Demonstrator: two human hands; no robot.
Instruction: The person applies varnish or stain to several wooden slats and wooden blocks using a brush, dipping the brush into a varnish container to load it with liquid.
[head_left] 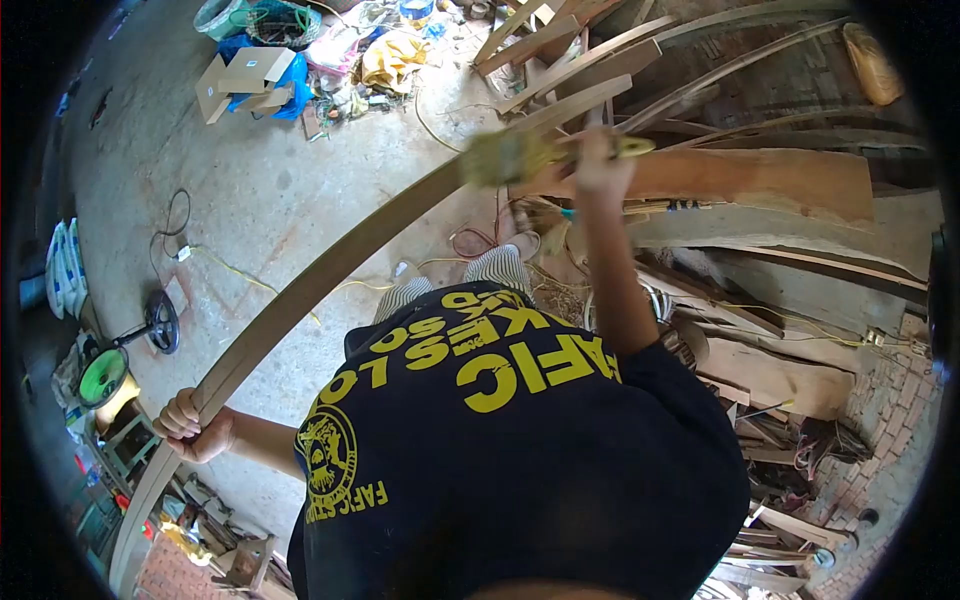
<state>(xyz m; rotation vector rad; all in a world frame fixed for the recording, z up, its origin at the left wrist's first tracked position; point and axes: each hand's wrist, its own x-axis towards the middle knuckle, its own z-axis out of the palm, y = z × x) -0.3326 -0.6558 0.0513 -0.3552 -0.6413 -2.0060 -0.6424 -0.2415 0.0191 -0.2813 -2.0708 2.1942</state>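
Observation:
A long curved wooden strip runs from the lower left up to the stacked wood at the upper right. My left hand has its fingers wrapped round the strip near its lower end. On the strip's upper part, a yellowish tool, blurred by motion, lies against the wood. My right hand is closed on the handle side of this tool, close to its yellow end. What kind of tool it is cannot be made out.
Stacked boards fill the right side. Cables cross the concrete floor in front of my feet. An open cardboard box and bags lie at the upper left. A green-faced fan stands at the left.

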